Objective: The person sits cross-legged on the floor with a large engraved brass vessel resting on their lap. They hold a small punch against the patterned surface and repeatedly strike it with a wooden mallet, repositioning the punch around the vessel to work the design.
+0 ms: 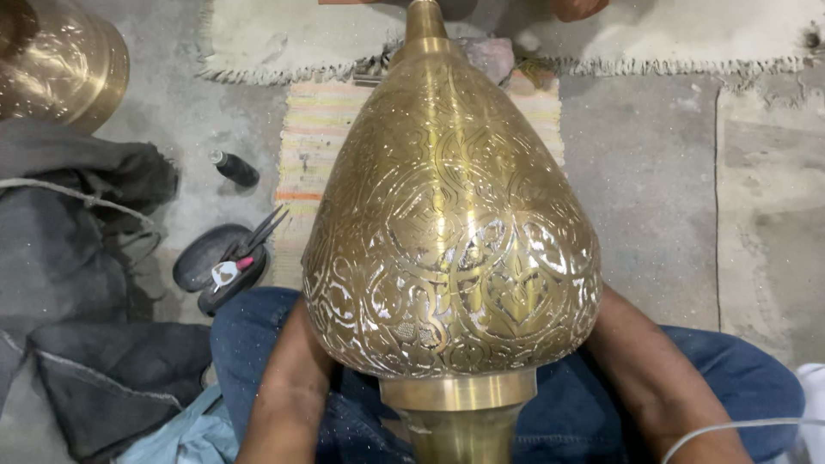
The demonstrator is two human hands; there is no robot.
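Big engraved brass lamp body (pixel 451 223) lies across the lap, tip pointing away over the striped mat (pixel 314 137); both forearms run under it, hands hidden, grip impossible to tell — one shift could roll it onto the concrete floor (pixel 644 172), denting it

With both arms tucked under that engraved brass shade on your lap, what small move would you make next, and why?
Probably a slight turn of the shade about its long axis. Both forearms disappear beneath it, so the hands are hidden and presumably support it from below. The face turned upward already looks fully engraved, and the pliers lie out of reach on the floor to the left.
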